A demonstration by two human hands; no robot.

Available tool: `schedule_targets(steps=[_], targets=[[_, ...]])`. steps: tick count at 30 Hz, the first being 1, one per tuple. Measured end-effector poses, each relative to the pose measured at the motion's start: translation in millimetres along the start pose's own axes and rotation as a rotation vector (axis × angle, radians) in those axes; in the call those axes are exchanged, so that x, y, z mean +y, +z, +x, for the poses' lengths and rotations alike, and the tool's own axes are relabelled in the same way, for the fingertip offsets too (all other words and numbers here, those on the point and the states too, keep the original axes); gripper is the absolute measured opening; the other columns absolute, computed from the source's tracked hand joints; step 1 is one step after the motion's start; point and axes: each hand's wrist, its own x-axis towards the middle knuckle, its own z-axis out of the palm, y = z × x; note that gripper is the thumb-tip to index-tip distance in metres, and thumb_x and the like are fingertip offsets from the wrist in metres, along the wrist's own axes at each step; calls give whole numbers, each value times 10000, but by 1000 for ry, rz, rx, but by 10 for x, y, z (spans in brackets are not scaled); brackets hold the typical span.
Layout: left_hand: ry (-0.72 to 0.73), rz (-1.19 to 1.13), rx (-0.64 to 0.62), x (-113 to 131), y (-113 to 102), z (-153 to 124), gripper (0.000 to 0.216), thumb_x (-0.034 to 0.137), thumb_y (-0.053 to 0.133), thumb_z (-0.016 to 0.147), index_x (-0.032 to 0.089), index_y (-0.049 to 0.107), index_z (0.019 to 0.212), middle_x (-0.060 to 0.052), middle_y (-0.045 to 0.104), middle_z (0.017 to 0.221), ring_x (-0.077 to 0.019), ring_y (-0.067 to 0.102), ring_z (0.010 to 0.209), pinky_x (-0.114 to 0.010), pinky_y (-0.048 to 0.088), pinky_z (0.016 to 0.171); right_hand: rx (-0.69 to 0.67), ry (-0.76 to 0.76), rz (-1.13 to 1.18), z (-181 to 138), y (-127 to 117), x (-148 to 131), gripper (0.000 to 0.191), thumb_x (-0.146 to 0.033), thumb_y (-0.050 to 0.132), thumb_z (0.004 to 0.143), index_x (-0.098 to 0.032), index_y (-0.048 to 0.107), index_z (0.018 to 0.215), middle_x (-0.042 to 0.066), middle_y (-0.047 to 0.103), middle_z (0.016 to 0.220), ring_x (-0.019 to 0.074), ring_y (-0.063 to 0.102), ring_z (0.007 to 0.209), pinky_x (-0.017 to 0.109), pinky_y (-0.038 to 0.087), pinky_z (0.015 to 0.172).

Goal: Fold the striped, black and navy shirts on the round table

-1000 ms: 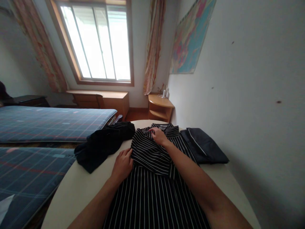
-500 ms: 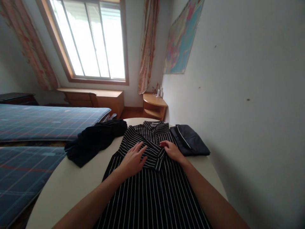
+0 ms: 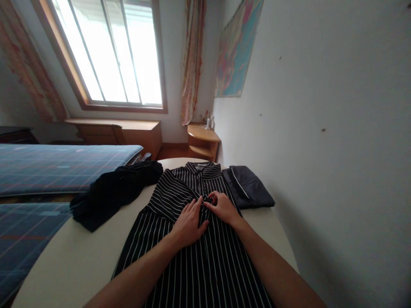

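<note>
Both hands meet at the placket of the black white-striped shirt (image 3: 192,256) spread on the round cream table (image 3: 80,252): left hand (image 3: 189,222) pressing flat, right hand (image 3: 223,207) pinching the fabric; folding seems barely begun.

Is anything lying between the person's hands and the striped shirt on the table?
Nothing visible. The left hand rests flat on the striped shirt and the right hand pinches its front. The black garment and folded grey garment lie off to either side.
</note>
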Motion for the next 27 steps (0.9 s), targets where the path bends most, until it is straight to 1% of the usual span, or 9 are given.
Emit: schedule_targets(steps=[3, 5, 7, 9, 13, 18, 23, 25, 27], targets=[[56, -3, 22, 10, -33, 15, 643, 310, 564, 890, 215, 365, 1493, -83, 425, 1522, -308, 320, 1437, -521, 275, 1173, 23, 2, -29, 1, 10, -7, 225, -335, 634, 871, -173, 675, 1023, 25, 630, 771, 194, 584, 827, 302, 439, 776], [98, 19, 36, 32, -78, 23, 521, 281, 585, 878, 249, 504, 1391, -71, 509, 1437, -300, 392, 1380, -517, 302, 1155, 19, -15, -43, 3, 6, -5, 215, -259, 595, 884, -185, 682, 1066, 20, 634, 771, 193, 584, 847, 305, 434, 814], [114, 30, 50, 57, -119, 27, 424, 246, 580, 879, 248, 580, 1302, -78, 563, 1338, -278, 476, 1284, -491, 353, 1119, 9, -40, -64, 3, 0, -6, 233, -233, 598, 872, -195, 691, 1083, 21, 636, 783, 195, 581, 860, 308, 431, 839], [111, 22, 53, 76, -141, 31, 386, 229, 568, 885, 239, 595, 1270, -81, 585, 1269, -260, 526, 1198, -468, 399, 1076, 8, -51, -93, 4, -1, -13, 220, -250, 630, 853, -195, 703, 1054, 30, 641, 809, 201, 579, 876, 312, 432, 848], [49, 0, 66, 96, -119, 51, 351, 235, 591, 868, 206, 599, 1219, -85, 596, 1205, -260, 542, 1133, -445, 441, 1020, 31, -4, -132, 9, 18, -37, 122, -273, 659, 834, -183, 698, 907, 52, 658, 847, 211, 587, 889, 317, 437, 839], [-35, -36, 126, 79, -59, 102, 245, 226, 597, 866, 200, 631, 1107, -72, 621, 1087, -249, 568, 1053, -424, 463, 978, 57, 59, -59, 17, 11, -23, 96, -261, 603, 845, -188, 642, 797, 55, 682, 835, 191, 616, 811, 306, 449, 794], [-19, -155, 204, 29, -42, 122, 354, 182, 519, 910, 228, 575, 1256, -65, 616, 1218, -220, 560, 1148, -407, 445, 1032, 157, 142, 173, 24, -43, 76, 186, -359, 512, 869, -198, 597, 829, 42, 675, 807, 192, 625, 760, 307, 466, 747], [25, -135, 186, 35, -46, 112, 390, 210, 507, 930, 227, 551, 1318, -67, 584, 1322, -225, 518, 1240, -423, 406, 1087, 197, 145, 235, 30, -56, 106, 219, -392, 489, 869, -198, 585, 835, 46, 666, 812, 197, 616, 758, 313, 472, 741], [84, -67, 122, 60, -56, 98, 430, 270, 514, 942, 235, 528, 1370, -59, 530, 1424, -251, 442, 1341, -467, 338, 1144, 221, 131, 273, 35, -64, 111, 244, -418, 479, 872, -197, 579, 844, 49, 659, 819, 199, 605, 757, 320, 476, 751]])
